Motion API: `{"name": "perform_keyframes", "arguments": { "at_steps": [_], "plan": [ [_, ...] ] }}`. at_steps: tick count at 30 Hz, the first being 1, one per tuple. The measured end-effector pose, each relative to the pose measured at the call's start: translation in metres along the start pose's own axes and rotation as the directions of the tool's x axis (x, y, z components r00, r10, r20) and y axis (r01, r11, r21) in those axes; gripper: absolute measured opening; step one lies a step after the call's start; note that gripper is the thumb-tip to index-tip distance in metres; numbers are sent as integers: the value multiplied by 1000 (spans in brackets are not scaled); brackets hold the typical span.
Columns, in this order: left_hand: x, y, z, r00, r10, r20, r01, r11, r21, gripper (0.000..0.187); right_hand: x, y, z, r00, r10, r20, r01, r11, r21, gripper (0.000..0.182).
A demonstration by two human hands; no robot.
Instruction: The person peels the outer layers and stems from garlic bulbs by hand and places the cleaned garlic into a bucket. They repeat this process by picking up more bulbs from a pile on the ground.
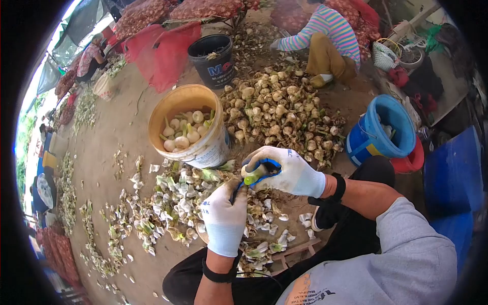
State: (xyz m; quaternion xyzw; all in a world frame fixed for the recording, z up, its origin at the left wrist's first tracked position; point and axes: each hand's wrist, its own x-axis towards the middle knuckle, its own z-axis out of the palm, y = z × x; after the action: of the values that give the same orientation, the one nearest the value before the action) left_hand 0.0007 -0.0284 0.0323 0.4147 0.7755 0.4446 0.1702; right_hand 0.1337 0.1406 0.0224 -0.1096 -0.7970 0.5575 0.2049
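Both of my hands wear white gloves with dark blue palms. My right hand (287, 170) grips a garlic bulb, and its cut green stem (248, 180) points toward my left hand (225, 211). The left fingers are closed at that stem, touching it; their tips are partly hidden. Beyond my hands lies a big heap of unpeeled garlic (277, 104). A white bucket with a yellowed inside (216, 147) stands just past my left hand, holding several peeled white bulbs (192, 134) with green stems. Peeled skins (173, 203) cover the ground below and left of my hands.
A blue bucket (373, 134) stands at the right, with a red basin (410, 158) beside it. Behind the heap is a black bucket (211, 76). A person in a striped top (328, 30) crouches beyond the heap; another person (91, 58) sits far left. Red mesh sacks (203, 9) line the back.
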Motion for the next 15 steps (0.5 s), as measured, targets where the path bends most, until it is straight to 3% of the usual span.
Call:
{"name": "perform_keyframes", "arguments": {
  "at_steps": [4,7,10,14,15],
  "plan": [
    [0,5,1,996,74,-48,-70,994,81,22,0,0,3,1000,12,-8,-11,1000,14,34],
    [2,-6,5,975,199,-97,-185,973,139,18,3,4,4,998,-66,-24,66,998,23,36],
    [0,-5,4,964,236,-124,-212,961,180,17,4,2,0,999,-37,30,35,998,54,35],
    [-1,-2,1,973,199,-120,-177,969,175,18,4,4,-2,997,-66,36,62,995,84,34],
    [-1,1,-2,976,179,-121,-160,975,156,18,5,2,-6,995,2,96,-11,996,92,33]
  ]
}}
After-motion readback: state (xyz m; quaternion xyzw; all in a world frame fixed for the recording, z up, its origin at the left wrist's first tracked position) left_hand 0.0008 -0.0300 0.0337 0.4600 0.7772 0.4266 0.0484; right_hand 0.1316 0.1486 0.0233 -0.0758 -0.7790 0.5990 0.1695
